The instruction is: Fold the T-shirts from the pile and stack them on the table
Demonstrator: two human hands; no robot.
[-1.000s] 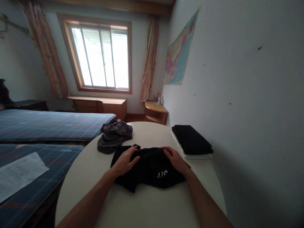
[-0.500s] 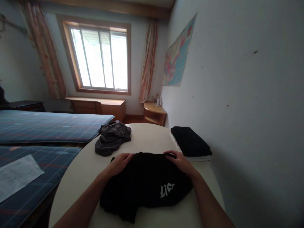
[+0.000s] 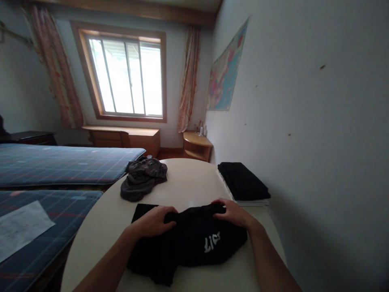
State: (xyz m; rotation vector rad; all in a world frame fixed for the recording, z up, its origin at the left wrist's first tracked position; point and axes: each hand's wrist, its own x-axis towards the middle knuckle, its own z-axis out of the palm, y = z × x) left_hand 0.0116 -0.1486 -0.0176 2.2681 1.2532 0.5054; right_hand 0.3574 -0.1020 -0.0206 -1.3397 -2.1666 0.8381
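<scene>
A black garment with white lettering lies bunched on the near part of the round white table; folds hide its exact kind. My left hand grips its far edge left of the middle, thumb and fingers closed on the cloth. On the right, my right hand pinches the same edge, which is slightly raised between the two hands. A flat black corner of the garment shows beyond my left wrist.
A crumpled dark grey garment sits at the table's far left. Folded black clothes lie on the right, by the white wall. Plaid mattresses stand left of the table, one with a paper sheet on it.
Both hands have closed on the garment's far edge and lifted it a little, drawing it toward me. A flat corner now shows at the left. The other clothes stay put.
</scene>
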